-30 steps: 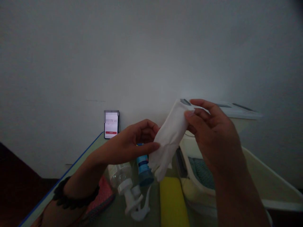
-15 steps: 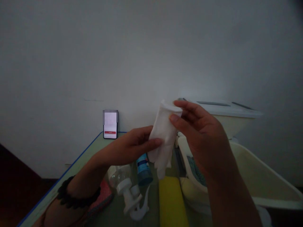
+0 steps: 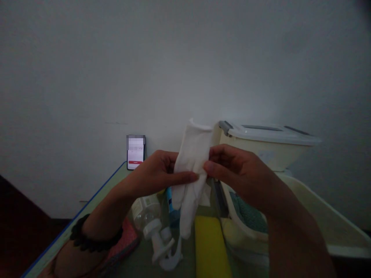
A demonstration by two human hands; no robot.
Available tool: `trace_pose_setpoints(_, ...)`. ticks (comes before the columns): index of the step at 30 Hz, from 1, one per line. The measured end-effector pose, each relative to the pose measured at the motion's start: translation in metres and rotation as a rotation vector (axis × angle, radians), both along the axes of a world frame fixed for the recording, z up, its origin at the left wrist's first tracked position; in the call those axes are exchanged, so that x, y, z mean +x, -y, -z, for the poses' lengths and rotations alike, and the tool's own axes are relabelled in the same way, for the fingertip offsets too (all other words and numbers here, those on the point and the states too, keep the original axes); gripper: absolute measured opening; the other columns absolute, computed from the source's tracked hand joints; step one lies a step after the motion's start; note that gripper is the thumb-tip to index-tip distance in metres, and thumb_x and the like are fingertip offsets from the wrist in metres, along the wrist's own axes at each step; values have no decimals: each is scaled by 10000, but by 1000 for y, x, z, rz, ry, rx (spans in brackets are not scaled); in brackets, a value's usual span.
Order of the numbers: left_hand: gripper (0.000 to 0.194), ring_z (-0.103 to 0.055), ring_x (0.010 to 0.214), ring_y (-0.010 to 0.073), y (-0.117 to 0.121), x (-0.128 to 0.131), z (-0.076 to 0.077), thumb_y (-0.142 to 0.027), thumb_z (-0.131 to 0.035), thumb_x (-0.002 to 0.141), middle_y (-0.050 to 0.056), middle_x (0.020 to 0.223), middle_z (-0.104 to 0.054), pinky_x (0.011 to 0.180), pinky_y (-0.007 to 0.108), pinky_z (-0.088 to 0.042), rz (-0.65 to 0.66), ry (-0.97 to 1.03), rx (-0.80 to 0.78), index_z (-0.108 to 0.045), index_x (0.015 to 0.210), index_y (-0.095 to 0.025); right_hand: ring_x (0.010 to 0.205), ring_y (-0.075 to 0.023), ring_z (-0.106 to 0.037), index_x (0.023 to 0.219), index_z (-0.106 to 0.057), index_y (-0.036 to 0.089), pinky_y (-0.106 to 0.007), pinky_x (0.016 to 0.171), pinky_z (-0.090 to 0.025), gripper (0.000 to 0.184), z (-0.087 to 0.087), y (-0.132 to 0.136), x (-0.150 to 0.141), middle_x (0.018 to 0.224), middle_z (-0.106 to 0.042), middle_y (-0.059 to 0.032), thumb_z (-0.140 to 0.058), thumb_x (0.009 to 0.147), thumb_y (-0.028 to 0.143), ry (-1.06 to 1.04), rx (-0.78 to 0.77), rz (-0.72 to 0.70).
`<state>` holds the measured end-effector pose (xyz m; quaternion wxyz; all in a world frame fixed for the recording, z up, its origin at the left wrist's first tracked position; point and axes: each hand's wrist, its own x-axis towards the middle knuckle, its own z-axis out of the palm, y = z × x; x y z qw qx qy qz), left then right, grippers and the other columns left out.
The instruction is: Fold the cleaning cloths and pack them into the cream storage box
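The bench (image 3: 106, 187), green with a blue edge, ran out beyond the left hand (image 3: 158, 173) on its outer side. A black bracelet (image 3: 87, 245) circled the wrist behind that hand. The phone (image 3: 135, 152), its screen lit, stood upright just beyond the left hand, near the wall (image 3: 174, 69). On the near side of the hand lay a red cloth (image 3: 129, 231), partly hidden by the forearm, and to its right a clear pump bottle (image 3: 147, 216) with a white head pointing toward the wearer. The left hand was nearly closed, its thumb pressed across the front of the white glove (image 3: 193, 154) and its fingers behind it. The blue bottle (image 3: 174, 216) lay below the glove, partly covered by it.

The glove hung between the two hands, cuff up and fingers down. Nearer the wearer than both hands lay a yellow block (image 3: 211, 243). The right hand (image 3: 237, 166) pinched the glove's right side between thumb and fingers. Below and right of it was an open cream bin (image 3: 240, 237) with a green cloth (image 3: 251, 212) inside; beyond it stood a lidded box (image 3: 272, 154).
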<state>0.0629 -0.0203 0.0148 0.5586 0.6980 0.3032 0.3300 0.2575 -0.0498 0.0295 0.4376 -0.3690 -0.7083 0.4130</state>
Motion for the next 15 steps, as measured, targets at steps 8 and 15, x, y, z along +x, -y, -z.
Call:
trace_pose_setpoints(8,101,-656,685,116,1,2,2,-170,-715,717,-26,781,-719,631,216,-517,95,-55,-15,-676,809,-173,644,-98,-524,792,-569,181,-222,572,-437,115,-5,3,-1,721,-564,22,-614,815,283,-13,72,143)
trace_pose_setpoints(15,160,-651,704,159,2,0,7,-293,-679,754,24,820,-718,628,247,-510,137,-254,109,-672,843,-160,631,-110,-568,851,-594,191,-212,540,-450,164,-4,0,-6,739,-630,9,-603,827,352,25,63,84)
